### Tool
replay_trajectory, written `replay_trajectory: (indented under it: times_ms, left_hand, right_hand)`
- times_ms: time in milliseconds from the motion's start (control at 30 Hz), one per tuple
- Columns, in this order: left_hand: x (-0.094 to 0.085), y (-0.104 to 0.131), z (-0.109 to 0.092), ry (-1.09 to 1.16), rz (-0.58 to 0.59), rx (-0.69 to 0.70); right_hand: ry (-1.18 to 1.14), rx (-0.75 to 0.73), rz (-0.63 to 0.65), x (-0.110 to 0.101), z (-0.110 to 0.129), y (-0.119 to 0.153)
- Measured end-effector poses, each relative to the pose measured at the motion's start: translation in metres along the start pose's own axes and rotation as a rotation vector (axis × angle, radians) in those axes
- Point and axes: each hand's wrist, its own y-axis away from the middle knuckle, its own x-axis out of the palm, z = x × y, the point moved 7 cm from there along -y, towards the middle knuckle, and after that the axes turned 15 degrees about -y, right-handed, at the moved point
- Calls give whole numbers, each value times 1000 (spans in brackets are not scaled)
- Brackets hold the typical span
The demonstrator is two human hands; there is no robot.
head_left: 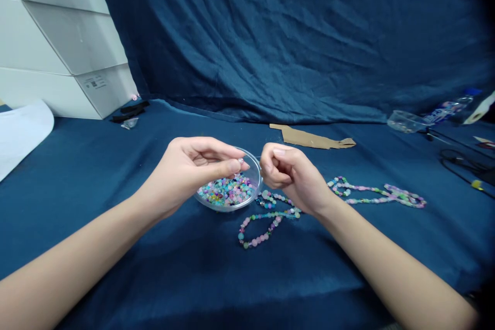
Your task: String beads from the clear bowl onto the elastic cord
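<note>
My left hand pinches a small clear bead between thumb and fingertips, over a clear round bowl of many coloured beads. Just right of the bowl's rim, my right hand is closed, thumb pressed on the curled fingers. A faint thread seems to come from its fingertips, but what they grip is too small to make out. Below my right hand, a strand of pastel beads lies in loops on the blue cloth. A second beaded strand lies farther right.
White boxes are stacked at the back left beside a blue curtain. Torn brown cardboard lies behind my hands. At the right are a clear container, a bottle and black cables. A white sheet is at the left.
</note>
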Motion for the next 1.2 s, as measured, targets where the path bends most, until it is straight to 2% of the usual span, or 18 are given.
replay_trajectory:
  times_ms: [233, 533, 733, 967, 1200]
  left_hand:
    - [6, -1, 1, 11, 89, -22]
    - [5, -3, 3, -8, 109, -56]
    - [8, -3, 1, -27, 139, -29]
    - [8, -2, 1, -19, 133, -15]
    - [7, -4, 3, -23, 83, -81]
  right_hand:
    - [205, -184, -25, 3, 9, 4]
    - [447, -346, -69, 9, 21, 13]
    - [500, -308, -53, 9, 16, 13]
    - [539, -343, -59, 10, 19, 13]
    - [608, -382, -77, 11, 21, 13]
